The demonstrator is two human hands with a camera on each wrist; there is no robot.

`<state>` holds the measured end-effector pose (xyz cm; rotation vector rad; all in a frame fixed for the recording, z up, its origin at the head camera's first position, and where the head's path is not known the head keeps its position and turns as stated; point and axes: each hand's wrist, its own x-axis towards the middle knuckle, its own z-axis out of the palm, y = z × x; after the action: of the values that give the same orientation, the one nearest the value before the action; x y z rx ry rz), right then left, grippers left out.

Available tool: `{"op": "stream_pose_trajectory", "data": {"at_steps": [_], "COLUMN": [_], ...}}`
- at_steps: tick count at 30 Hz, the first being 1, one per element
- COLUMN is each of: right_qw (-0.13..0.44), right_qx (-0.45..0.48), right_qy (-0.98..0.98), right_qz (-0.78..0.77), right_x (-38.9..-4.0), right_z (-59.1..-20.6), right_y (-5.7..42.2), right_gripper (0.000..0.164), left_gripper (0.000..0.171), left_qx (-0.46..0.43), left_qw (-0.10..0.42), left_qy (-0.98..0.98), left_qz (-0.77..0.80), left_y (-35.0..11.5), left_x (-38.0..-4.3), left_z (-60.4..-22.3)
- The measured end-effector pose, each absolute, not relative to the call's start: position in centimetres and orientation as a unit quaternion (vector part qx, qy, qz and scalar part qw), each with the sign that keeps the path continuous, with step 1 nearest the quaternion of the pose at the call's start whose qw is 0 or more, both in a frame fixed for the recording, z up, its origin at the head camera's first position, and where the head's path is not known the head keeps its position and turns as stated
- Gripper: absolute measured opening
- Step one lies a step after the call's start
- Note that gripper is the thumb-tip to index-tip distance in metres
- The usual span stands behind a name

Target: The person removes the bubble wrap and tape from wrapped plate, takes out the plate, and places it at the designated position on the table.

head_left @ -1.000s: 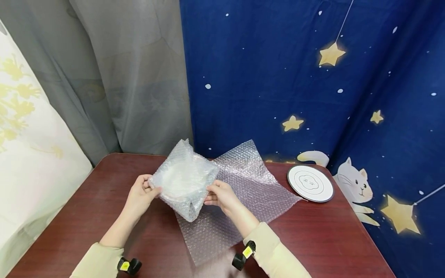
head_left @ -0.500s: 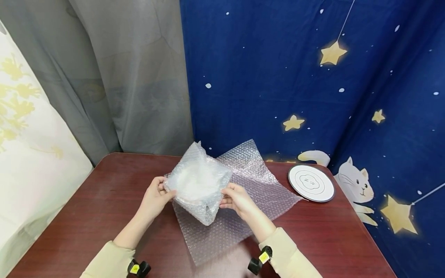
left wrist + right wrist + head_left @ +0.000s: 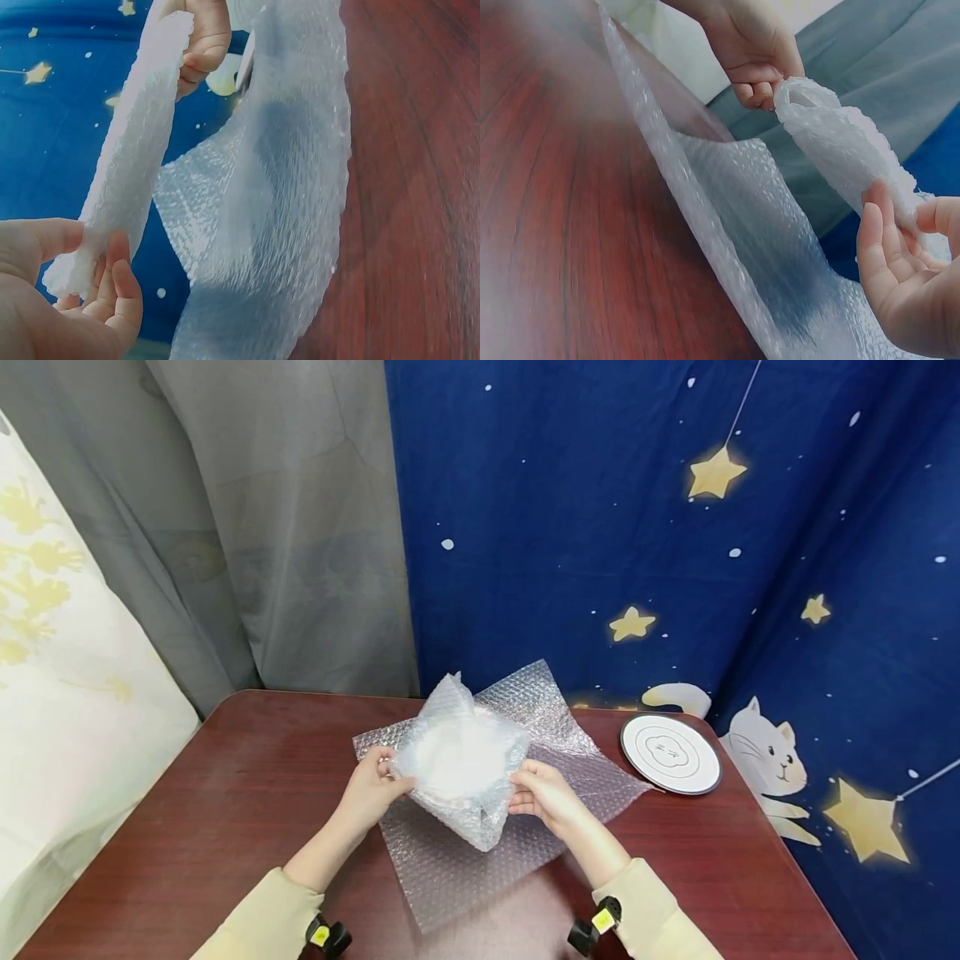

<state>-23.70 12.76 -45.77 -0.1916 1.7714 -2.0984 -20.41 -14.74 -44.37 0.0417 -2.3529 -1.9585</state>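
A bubble-wrapped bundle (image 3: 461,760) with a pale round shape inside is held up over the table; the wrap hides what exactly is in it. My left hand (image 3: 371,789) pinches its left edge between thumb and fingers, and my right hand (image 3: 547,795) pinches the right edge. Under it lies a flat sheet of bubble wrap (image 3: 450,881), with a visible gap between the two in the left wrist view, where the bundle (image 3: 135,142) looks thin from the side. In the right wrist view a folded end of the bundle (image 3: 840,142) shows.
A white plate (image 3: 670,754) with a dark rim and a line drawing lies at the table's far right corner, close to the sheet's right tip. The reddish-brown table (image 3: 247,802) ends at a grey curtain (image 3: 322,568) and a blue star-patterned curtain (image 3: 525,543).
Both hands have carried the bundle to the right, from the sheet's left side to over its middle. More of the sheet's left corner now shows. The plate stays put.
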Motion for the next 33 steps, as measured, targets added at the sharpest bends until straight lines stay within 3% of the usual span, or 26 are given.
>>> {"op": "stream_pose_trajectory", "data": {"at_steps": [9, 33], "right_qw": [0.182, 0.191], "right_qx": [-0.054, -0.041], "right_qy": [0.644, 0.674], "right_qz": [-0.741, -0.713], "right_x": [-23.9, -25.3], "right_z": [-46.3, -48.0], "right_y": [14.9, 17.2], "right_gripper": [0.024, 0.025], "left_gripper": [0.041, 0.057], "left_qx": [0.013, -0.015], "left_qw": [0.026, 0.020], "left_qy": [-0.774, -0.802], "left_qz": [-0.633, -0.597], "left_y": [-12.6, -10.5], "left_x": [-21.2, -23.4], "left_z": [-44.9, -47.6]}}
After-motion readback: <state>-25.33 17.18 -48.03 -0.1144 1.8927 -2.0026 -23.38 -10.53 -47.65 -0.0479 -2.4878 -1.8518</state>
